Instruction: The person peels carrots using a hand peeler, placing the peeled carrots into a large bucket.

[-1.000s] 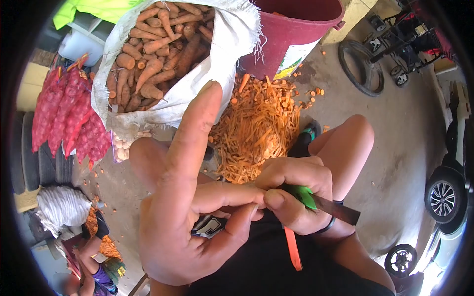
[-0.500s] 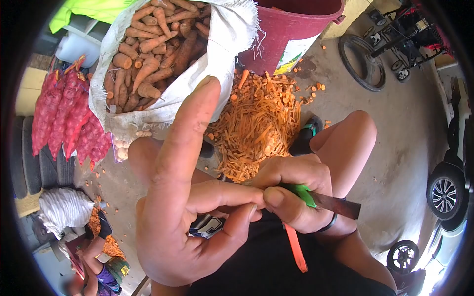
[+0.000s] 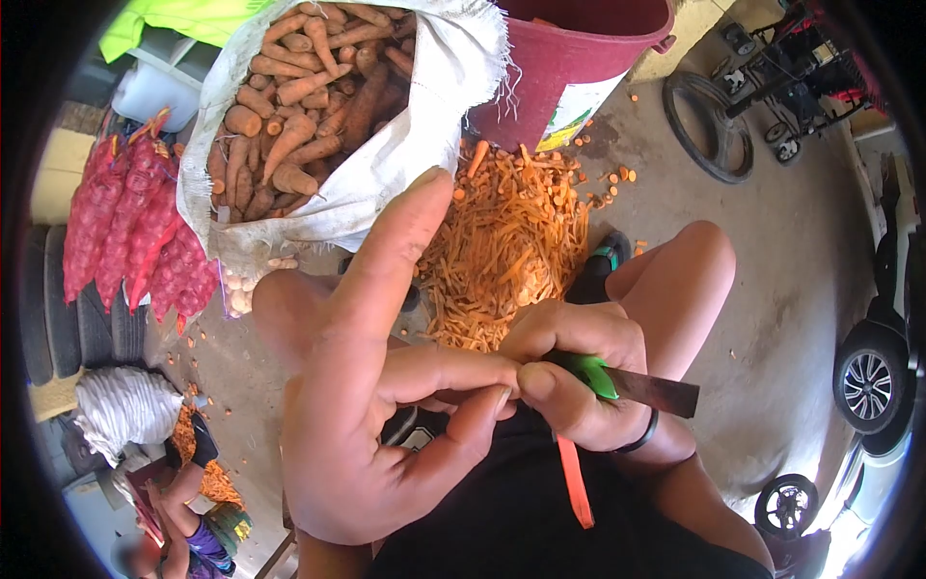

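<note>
My right hand (image 3: pixel 588 376) is closed round a flat dark tool (image 3: pixel 661 391) with a green part (image 3: pixel 591 373); its squared end sticks out to the right, and the rest is hidden in my fingers. Below that hand hangs a narrow orange strip (image 3: pixel 575 482), its upper end covered. My left hand (image 3: pixel 376 425) meets the right fingertips, its thumb and middle finger drawn together there while the index finger points upward. What the left fingers pinch, if anything, is hidden. Beyond the hands, a pile of carrot peelings (image 3: pixel 516 251) lies on the floor between my legs.
An open white sack (image 3: pixel 424 125) full of carrots (image 3: pixel 299 125) stands ahead. Beside it is a maroon bin (image 3: pixel 579 58). Red net bags (image 3: pixel 121 222) hang at the left, above tyres (image 3: pixel 63 299). Another person (image 3: pixel 188 511) sits at lower left. A loose tyre (image 3: pixel 709 125) lies at upper right.
My left hand has shifted slightly right, its raised index finger leaning further right. My right hand keeps its grip on the flat dark tool, and the orange strip still hangs.
</note>
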